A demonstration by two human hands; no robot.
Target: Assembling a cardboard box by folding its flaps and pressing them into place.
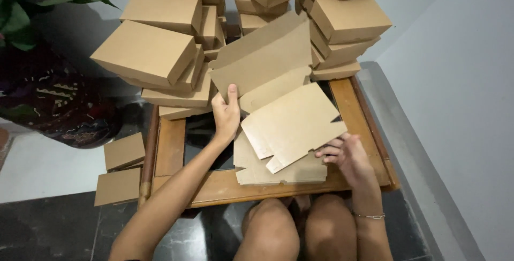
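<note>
Both my hands on 1 flat kraft box blank, mid-frame over the bench.

My left grip (226, 112) is clenched on the blank (278, 100) at its left edge, centre of frame, thumb on top & fingers behind, w/ the big upper panel tilted up toward the stacks. My right grip (345, 154) is at lower right of centre, fingers curled under the lower flap's edge, grasping it. The blank sits above a pile of more flat blanks (278, 171) on the wooden bench (169, 148), whose dark inset shows just left of the pile. Folded boxes (147, 52) are stacked across the top of frame in abt 3 leaning towers. 2 small flat pieces (122, 169) lie on the floor at lower left. A dark patterned vase (51, 100) stands at far left.
</note>
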